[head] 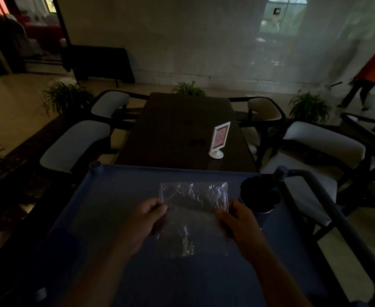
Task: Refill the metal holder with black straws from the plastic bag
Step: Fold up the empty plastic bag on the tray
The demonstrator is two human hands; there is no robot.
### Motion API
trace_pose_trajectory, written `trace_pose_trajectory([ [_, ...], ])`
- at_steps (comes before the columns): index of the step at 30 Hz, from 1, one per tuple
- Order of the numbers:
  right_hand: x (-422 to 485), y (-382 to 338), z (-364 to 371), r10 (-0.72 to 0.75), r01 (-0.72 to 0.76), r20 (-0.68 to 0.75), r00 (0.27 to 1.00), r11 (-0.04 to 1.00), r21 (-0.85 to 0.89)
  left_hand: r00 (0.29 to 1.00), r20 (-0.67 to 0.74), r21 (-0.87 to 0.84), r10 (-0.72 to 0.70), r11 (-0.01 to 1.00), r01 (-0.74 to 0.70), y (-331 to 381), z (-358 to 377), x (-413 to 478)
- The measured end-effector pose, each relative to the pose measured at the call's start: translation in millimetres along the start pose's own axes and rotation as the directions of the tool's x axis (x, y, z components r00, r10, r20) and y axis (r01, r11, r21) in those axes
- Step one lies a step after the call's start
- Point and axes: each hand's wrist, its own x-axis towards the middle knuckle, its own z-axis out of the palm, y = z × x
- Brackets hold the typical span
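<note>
A clear, crinkled plastic bag (193, 209) is held up over the blue cart top (107, 207), stretched between both hands. My left hand (146, 220) pinches its left edge and my right hand (237, 220) grips its right edge. The light is dim, and I cannot tell whether any straws are inside the bag. The metal holder (258, 198) stands upright at the right of the bag, close to my right hand, filled with black straws (256, 191).
Beyond the cart a dark table (182, 129) carries a white sign stand (219, 140). White-cushioned chairs (76, 142) flank it on both sides. The cart's handle bar (328, 200) runs along the right. A person in orange (372, 69) moves at the far right.
</note>
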Motion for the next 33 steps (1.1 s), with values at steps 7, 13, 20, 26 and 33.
trace_pose_trajectory([
  [7,-4.2,-6.7,-5.7,0.006,-0.006,0.071,0.997,1.0,-0.01,0.997,0.067,-0.058,0.046,0.997,-0.043,1.2,1.3,-7.3],
  [13,-10.1,-11.9,-2.5,-0.007,0.001,0.051,0.999,0.994,0.107,0.996,0.07,-0.084,0.056,0.995,-0.05,-2.5,0.3,-7.3],
  [20,-16.1,-17.7,0.5,0.062,-0.107,0.111,0.992,0.879,0.465,0.989,0.146,-0.503,0.033,0.863,0.046,-3.3,7.3,-6.8],
  [26,-20.4,-17.9,4.5,0.082,-0.162,0.163,0.983,0.803,0.574,0.995,0.079,-0.621,-0.053,0.778,0.091,-0.9,13.6,-8.6],
  [33,-17.6,-11.5,4.7,0.195,-0.207,0.073,0.978,0.868,0.452,0.999,-0.019,-0.372,-0.03,0.928,0.021,-6.2,12.1,-15.6],
])
